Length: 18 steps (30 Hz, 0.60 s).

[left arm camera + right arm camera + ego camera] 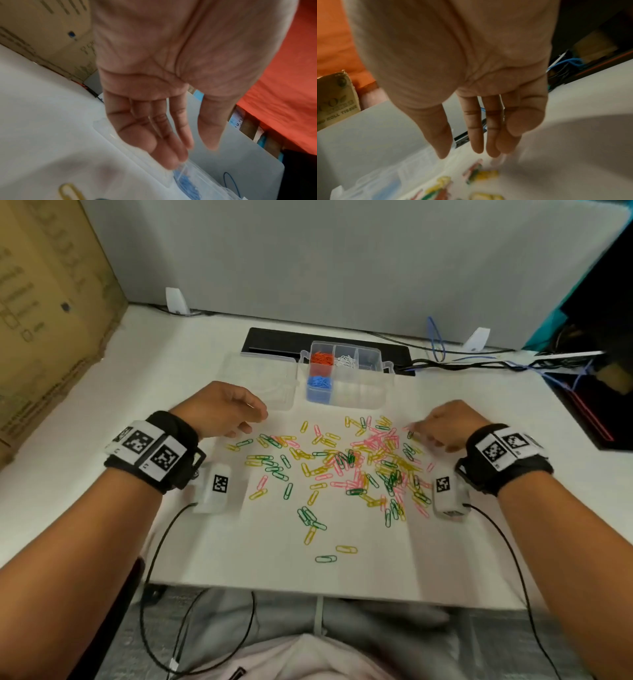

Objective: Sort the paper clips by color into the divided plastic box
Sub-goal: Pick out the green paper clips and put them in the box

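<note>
The clear divided box (371,397) stands at the back of the white table (239,546), its lid (263,381) lying open to the left. Its compartments hold orange clips (322,358), white clips (345,361) and blue clips (320,382). Several yellow, green and pink clips (342,467) lie scattered in front of it. My left hand (253,422) hovers beside the lid's near corner, fingers relaxed and empty (193,152). My right hand (419,433) reaches down over the pile's right edge, fingers straight (467,154), with nothing held.
A cardboard carton (51,320) stands along the left. A black strip (274,340) and cables (462,361) lie behind the box, and a dark tray (589,405) sits at the right. Two clips (335,554) lie near the table's front edge.
</note>
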{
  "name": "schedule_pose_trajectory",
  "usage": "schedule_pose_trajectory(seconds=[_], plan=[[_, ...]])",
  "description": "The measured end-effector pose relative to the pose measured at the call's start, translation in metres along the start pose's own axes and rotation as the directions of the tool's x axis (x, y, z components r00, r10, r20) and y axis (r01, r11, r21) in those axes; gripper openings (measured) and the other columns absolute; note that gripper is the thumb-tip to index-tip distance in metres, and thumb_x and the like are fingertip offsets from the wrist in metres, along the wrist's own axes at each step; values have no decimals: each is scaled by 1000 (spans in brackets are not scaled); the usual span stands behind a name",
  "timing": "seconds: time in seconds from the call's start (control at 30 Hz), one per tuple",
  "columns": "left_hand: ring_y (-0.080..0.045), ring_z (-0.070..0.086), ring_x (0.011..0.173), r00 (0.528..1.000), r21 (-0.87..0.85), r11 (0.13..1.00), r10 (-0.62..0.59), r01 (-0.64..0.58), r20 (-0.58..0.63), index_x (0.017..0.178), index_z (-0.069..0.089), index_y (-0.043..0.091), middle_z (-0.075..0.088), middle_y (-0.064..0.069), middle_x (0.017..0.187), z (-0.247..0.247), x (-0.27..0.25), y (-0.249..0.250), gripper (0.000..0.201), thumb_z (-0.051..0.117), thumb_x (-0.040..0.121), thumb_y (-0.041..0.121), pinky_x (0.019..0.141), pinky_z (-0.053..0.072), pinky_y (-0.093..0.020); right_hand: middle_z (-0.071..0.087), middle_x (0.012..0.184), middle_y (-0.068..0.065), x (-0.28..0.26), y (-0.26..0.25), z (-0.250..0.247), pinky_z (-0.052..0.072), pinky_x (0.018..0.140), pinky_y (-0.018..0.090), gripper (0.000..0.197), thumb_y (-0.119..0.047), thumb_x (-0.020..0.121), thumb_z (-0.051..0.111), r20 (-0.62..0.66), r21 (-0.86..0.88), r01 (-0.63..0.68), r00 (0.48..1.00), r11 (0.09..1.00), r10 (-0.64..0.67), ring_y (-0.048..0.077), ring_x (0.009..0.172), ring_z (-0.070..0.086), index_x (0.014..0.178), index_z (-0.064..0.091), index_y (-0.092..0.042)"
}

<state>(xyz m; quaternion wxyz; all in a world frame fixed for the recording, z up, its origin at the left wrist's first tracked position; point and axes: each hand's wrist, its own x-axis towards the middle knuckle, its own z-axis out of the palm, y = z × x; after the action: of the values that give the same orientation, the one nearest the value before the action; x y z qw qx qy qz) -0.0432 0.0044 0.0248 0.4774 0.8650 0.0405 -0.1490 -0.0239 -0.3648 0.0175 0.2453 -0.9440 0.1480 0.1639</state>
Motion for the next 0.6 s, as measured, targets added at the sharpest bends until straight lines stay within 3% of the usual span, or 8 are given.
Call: schedule_pose_trajectory(seconds=[0.07, 0.17, 0.27, 0.33, 0.4, 0.53, 0.6], plan=[[-13, 67, 81, 1000, 25, 999, -27, 27, 7, 96, 72, 18, 72, -1, 98, -4, -9, -4, 8, 69, 89, 21, 67, 51, -25, 71, 91, 16, -9, 13, 7, 57, 80, 39, 41, -42, 87, 69, 12, -44, -23, 1000, 999, 24, 30, 85, 67, 86, 70, -2], [-13, 68, 77, 998, 54, 997, -64, 62, 28, 98, 71, 17, 72, -3, 93, -6, -21, -9, 12, 71, 88, 22, 66, 52, -24, 72, 88, 14, -20, 14, 20, 56, 84, 40, 36, -41, 87, 72, 42, -7, 59, 997, 998, -59, 28, 82, 66, 84, 72, -5], [-13, 65, 73, 995, 93, 992, -86, 82, 43, 101, 70, 14, 70, -7, 89, -7, -30, -13, 14, 71, 88, 17, 60, 50, -21, 73, 80, 10, -30, -3, 25, 59, 76, 38, 26, -34, 86, 75, 110, 51, 150, 982, 987, -155, 23, 73, 66, 84, 74, -8], [-13, 64, 71, 995, 101, 991, -93, 89, 43, 100, 70, 13, 68, -6, 86, -9, -34, -16, 13, 71, 87, 15, 59, 50, -21, 71, 85, 5, -34, -18, 26, 54, 66, 32, 18, -29, 87, 73, 61, 4, 243, 968, 970, -243, 20, 75, 64, 85, 73, -12], [-12, 64, 70, 995, 113, 990, -92, 89, 22, 96, 72, 12, 69, -5, 84, -14, -35, -20, 9, 71, 87, 13, 56, 49, -20, 71, 88, 2, -40, -34, 29, 48, 66, 28, 11, -24, 87, 71, 35, -1, 320, 947, 948, -320, 19, 79, 65, 84, 74, -14], [-12, 58, 59, 990, 254, 959, -137, 126, 29, 83, 75, 13, 67, -4, 73, -15, -36, -26, 1, 74, 83, 14, 51, 49, -19, 70, 89, -3, -55, -68, 45, 49, 69, 25, 10, -27, 86, 74, 51, 49, 438, 896, 898, -440, 14, 79, 65, 89, 73, -17], [-15, 55, 57, 978, 383, 912, -194, 150, 78, 84, 75, 10, 64, -2, 68, -11, -36, -29, 14, 80, 78, 22, 54, 50, -23, 68, 91, -6, -63, -85, 56, 49, 71, 23, 12, -28, 85, 76, 82, 55, 486, 869, 872, -489, 10, 80, 63, 94, 73, -20]])
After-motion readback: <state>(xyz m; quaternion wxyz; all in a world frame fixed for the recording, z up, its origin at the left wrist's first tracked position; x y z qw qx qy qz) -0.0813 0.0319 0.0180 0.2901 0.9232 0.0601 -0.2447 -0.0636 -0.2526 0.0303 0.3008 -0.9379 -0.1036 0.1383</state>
